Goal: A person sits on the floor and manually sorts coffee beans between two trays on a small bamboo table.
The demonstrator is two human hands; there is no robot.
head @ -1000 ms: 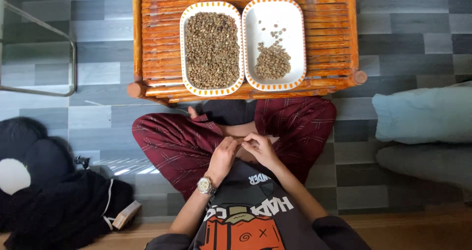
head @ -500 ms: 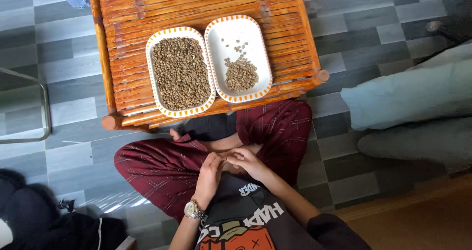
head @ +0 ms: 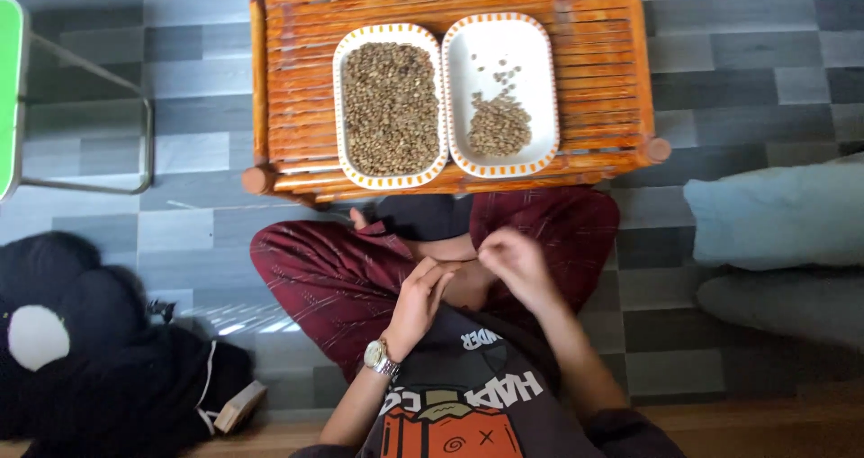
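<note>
Since a moment ago the right hand point(head: 515, 262) has lifted off the left hand point(head: 416, 301), fingers pinched together, contents too small to tell. Left hand rests half-curled over the lap, apart from both trays. Ahead on the bench point(head: 603, 53), the full tray point(head: 389, 105) touches the sparse tray point(head: 500, 94). A wristwatch point(head: 380, 357) shows.

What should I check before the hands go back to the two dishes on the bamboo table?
1. Left dish full of beans, flat on the bamboo table: ok.
2. Right dish has bare room around its small pile: ok.
3. Dishes side by side, inside the table edge: ok.
4. Left hand and right hand over the lap, apart from the dishes: ok.
5. Bean held in either hand: cannot tell, right hand blurred.
</note>
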